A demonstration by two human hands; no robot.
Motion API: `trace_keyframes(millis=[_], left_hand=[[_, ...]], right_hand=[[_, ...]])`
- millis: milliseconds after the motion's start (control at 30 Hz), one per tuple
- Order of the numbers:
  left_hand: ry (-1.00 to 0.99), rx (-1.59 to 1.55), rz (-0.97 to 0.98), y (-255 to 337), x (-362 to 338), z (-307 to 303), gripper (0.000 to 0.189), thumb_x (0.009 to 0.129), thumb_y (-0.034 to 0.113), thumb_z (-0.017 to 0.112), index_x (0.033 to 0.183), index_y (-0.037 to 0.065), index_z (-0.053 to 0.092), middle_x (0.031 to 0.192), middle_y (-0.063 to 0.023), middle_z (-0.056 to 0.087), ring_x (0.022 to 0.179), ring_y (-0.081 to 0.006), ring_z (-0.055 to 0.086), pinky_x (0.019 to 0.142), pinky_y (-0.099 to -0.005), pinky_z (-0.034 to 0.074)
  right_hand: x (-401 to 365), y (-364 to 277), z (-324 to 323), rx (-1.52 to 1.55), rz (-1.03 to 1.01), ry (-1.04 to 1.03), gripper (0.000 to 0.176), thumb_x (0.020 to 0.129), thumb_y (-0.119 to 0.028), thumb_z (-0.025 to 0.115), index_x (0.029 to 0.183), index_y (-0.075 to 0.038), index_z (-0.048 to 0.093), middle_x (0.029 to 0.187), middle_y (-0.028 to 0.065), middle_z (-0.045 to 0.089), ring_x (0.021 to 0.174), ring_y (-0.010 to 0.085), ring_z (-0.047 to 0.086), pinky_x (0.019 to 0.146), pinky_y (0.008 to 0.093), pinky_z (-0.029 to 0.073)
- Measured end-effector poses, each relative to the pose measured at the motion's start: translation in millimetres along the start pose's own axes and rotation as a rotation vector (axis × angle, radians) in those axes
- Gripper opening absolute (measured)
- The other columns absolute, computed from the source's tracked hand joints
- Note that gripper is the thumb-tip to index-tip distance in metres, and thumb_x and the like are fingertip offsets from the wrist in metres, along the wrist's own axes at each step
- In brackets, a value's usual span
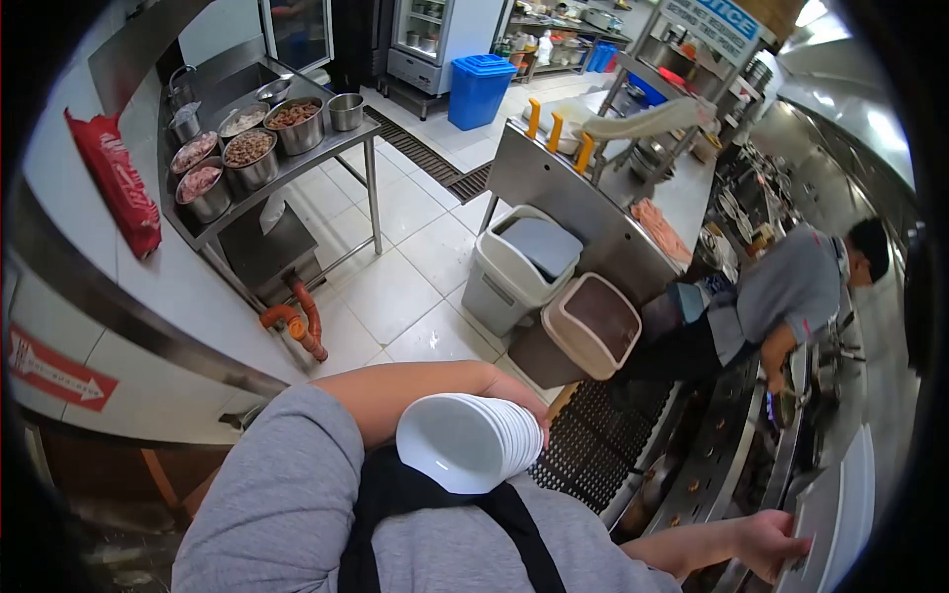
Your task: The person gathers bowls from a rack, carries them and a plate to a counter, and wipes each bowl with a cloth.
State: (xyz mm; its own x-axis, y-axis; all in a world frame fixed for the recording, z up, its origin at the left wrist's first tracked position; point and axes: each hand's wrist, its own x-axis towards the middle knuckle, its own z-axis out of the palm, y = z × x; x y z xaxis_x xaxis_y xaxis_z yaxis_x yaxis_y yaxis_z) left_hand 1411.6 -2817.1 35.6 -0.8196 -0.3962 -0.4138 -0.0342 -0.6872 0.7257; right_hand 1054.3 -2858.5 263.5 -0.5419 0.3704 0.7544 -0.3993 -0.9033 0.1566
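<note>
A nested stack of white bowls [450,445] lies sideways against my chest, with the open mouth of the front one facing left. My left arm bends around it, and my left hand [529,400] curls over the far end, partly hidden by the bowls. At the lower right, my right hand [769,546] reaches out, its fingers closed at the edge of a flat white piece with a raised rim [835,519]. Whether this is a plate, a tray or a shelf edge I cannot tell.
A co-worker [791,287] leans over the stove [712,465] at right. Two lidded bins [524,262] stand ahead by a steel counter [573,188]. Metal pots of meat [252,153] sit on the steel table [346,138] at left. Orange pipes [304,321] rise from the floor.
</note>
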Motion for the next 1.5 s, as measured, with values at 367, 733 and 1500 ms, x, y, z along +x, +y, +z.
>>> trace_keyframes(millis=[367, 733, 1500], left_hand=[[0.081, 0.027, 0.045, 113.9, -115.4, -270.1, 0.029, 0.093, 0.025, 0.051, 0.113, 0.011, 0.067, 0.113, 0.0002, 0.063, 0.103, -0.01, 0.058, 0.091, -0.0263, 0.045], [0.095, -0.033, -0.055, 222.0, -226.8, -498.3, 0.03, 0.094, 0.023, 0.05, 0.116, 0.009, 0.065, 0.11, 0.0005, 0.064, 0.101, -0.0081, 0.059, 0.089, -0.0257, 0.046], [0.354, -0.141, 0.118, 421.7, -460.2, -913.2, 0.034, 0.093, 0.025, 0.049, 0.12, 0.012, 0.063, 0.112, -0.0027, 0.064, 0.101, -0.0121, 0.061, 0.088, -0.0292, 0.048]], right_hand=[[-195.2, 84.1, 200.7, -0.048, 0.114, -0.052, 0.026, 0.083, -0.013, 0.073, 0.108, -0.013, 0.065, 0.113, 0.0038, 0.065, 0.106, 0.0249, 0.062, 0.095, 0.0481, 0.049], [-394.5, 151.9, 406.3, 0.076, 0.115, -0.124, 0.037, 0.087, -0.022, 0.07, 0.121, -0.013, 0.058, 0.123, 0.0088, 0.06, 0.115, 0.0314, 0.056, 0.1, 0.0535, 0.044], [-798.1, 293.8, 931.2, 0.5, 0.511, 0.052, 0.053, 0.082, -0.039, 0.074, 0.127, -0.02, 0.053, 0.131, 0.0035, 0.055, 0.121, 0.0261, 0.052, 0.108, 0.0503, 0.037]])
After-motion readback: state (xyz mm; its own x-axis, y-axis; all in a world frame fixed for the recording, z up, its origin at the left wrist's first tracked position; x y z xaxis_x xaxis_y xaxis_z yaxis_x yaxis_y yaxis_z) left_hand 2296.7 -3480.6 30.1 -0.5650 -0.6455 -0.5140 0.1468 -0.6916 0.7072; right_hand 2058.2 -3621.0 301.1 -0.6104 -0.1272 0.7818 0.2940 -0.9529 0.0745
